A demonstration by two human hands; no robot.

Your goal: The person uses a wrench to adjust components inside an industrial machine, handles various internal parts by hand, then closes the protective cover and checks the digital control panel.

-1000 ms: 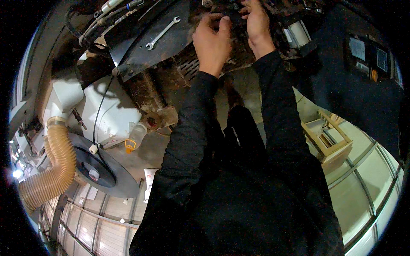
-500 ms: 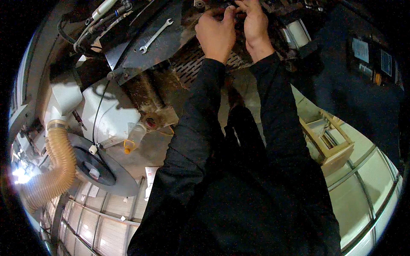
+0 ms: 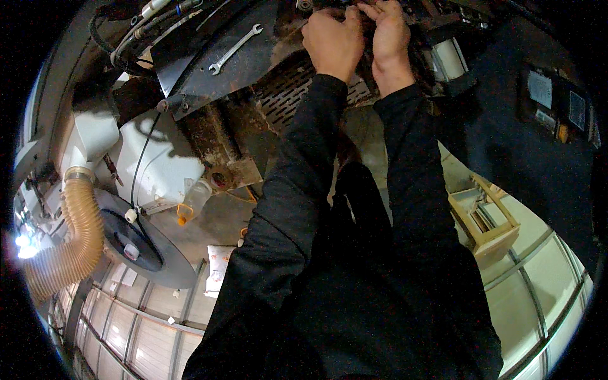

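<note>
Both hands work close together on a dark machine part: the left hand [image 3: 332, 39] curls into a fist, the right hand [image 3: 387, 35] pinches something hidden. A wrench [image 3: 235, 48] lies left of them, within reach.

The scene is dim and uneven, with a hard glare from a bright lamp [image 3: 25, 244] at the left rim. Black sleeves [image 3: 354, 253] and the dark machine panel [image 3: 525, 145] swallow detail in shadow. Fisheye bending curves straight edges toward the black rim, where sharpness softens.
</note>
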